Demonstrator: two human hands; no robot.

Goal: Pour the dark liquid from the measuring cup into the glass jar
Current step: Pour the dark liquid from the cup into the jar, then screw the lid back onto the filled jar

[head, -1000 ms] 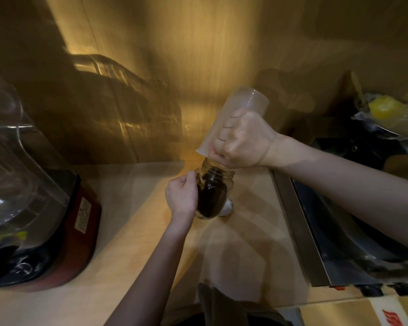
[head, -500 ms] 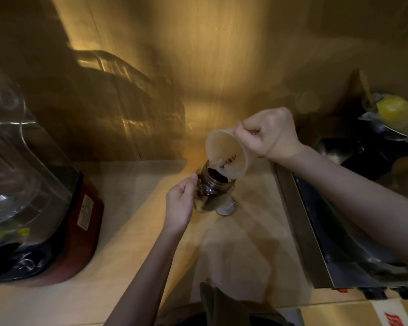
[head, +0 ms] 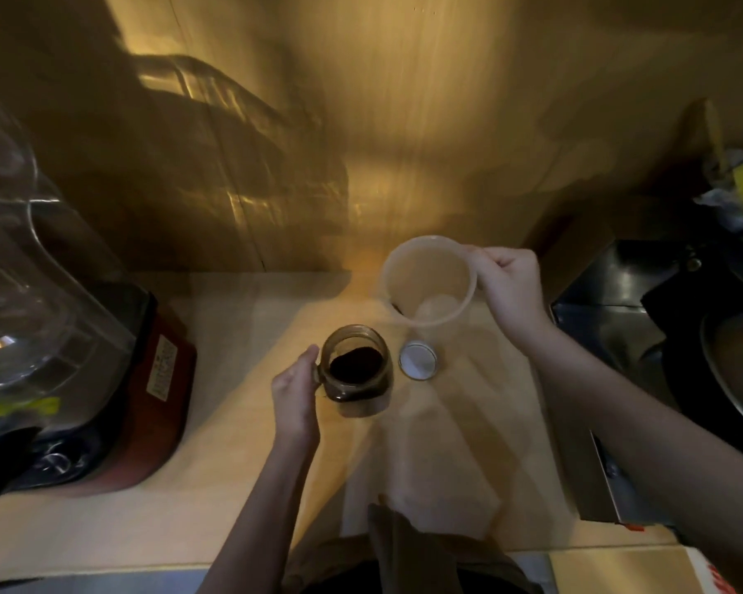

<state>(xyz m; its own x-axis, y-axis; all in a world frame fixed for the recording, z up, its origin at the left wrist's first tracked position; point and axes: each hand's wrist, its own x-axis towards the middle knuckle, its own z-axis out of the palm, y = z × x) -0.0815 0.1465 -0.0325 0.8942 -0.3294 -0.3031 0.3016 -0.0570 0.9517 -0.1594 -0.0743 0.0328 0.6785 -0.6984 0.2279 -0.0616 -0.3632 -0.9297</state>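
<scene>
A glass jar [head: 356, 377] stands on the wooden counter, holding dark liquid up to near its neck. My left hand [head: 294, 396] rests against its left side, fingers curled around it. My right hand [head: 509, 285] grips the rim and handle of a translucent plastic measuring cup [head: 430, 281], held above and to the right of the jar. The cup is turned almost upright with its mouth towards me. It looks empty apart from a dark trace at its spout.
A round white jar lid [head: 418, 361] lies just right of the jar. A blender with a clear jug and a red base [head: 155, 379] stands at the left. A steel sink [head: 644, 336] with dishes is at the right. A wooden wall rises behind the counter [head: 215, 486].
My right hand has swung the measuring cup from upside down over the jar back to nearly upright and away to the right. The jar and my left hand stay in place.
</scene>
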